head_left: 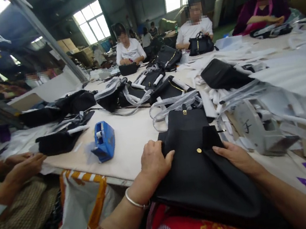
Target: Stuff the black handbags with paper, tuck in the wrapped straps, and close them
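Observation:
A black handbag (200,176) leans over the table's near edge onto my lap, its flap folded back toward the far side. There is a round gold stud on its front and a small gold clasp on the flap. My left hand (154,160) grips the bag's left edge, thumb on the front and fingers behind. On the other side my right hand (236,155) pinches the right edge, where the side panel folds inward. Most of the fingers are hidden behind the bag. Clear plastic-wrapped straps (161,113) lie just beyond the flap.
A blue tape dispenser (104,140) stands left and a grey tape dispenser (262,126) right. More black bags (165,58) and white packing sheets (288,73) cover the table (127,134). A co-worker's hands (24,169) work at left, near a white sack (77,204). Other people sit opposite.

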`<act>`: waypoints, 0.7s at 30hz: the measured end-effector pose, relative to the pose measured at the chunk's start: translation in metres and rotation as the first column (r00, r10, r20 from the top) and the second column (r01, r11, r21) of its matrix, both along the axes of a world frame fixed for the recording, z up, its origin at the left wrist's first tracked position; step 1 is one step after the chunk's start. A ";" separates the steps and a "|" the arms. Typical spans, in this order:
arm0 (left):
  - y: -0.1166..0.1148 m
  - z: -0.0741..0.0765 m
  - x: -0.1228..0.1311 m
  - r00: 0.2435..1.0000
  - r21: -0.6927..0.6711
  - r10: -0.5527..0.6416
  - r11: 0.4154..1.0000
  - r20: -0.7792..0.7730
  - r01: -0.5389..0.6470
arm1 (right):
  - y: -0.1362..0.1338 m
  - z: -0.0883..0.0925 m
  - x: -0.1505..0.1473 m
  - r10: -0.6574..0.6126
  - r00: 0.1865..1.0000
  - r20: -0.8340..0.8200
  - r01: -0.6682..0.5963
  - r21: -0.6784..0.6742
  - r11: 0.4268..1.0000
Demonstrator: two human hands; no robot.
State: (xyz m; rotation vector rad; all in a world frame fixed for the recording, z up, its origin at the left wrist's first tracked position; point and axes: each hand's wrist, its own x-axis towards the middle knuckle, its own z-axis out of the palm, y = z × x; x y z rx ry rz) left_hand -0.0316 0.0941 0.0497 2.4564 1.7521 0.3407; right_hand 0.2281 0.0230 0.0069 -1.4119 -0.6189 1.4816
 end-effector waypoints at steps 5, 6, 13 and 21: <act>0.018 -0.006 0.016 0.993 -0.273 0.106 0.955 -0.044 -0.114 | -0.002 0.001 -0.002 0.012 0.992 0.128 -0.020 0.063 0.998; 0.024 -0.007 0.019 0.993 -0.323 0.111 0.939 -0.044 -0.120 | -0.003 0.000 -0.002 0.010 0.992 0.128 -0.021 0.080 0.997; 0.044 0.003 0.029 0.996 -0.395 0.088 0.915 -0.008 -0.084 | -0.002 -0.017 -0.002 -0.041 0.991 0.131 0.028 0.101 0.994; 0.035 0.038 0.016 0.763 -0.325 0.197 0.946 0.616 0.018 | -0.014 0.003 0.013 -0.108 0.993 0.046 0.104 0.083 0.991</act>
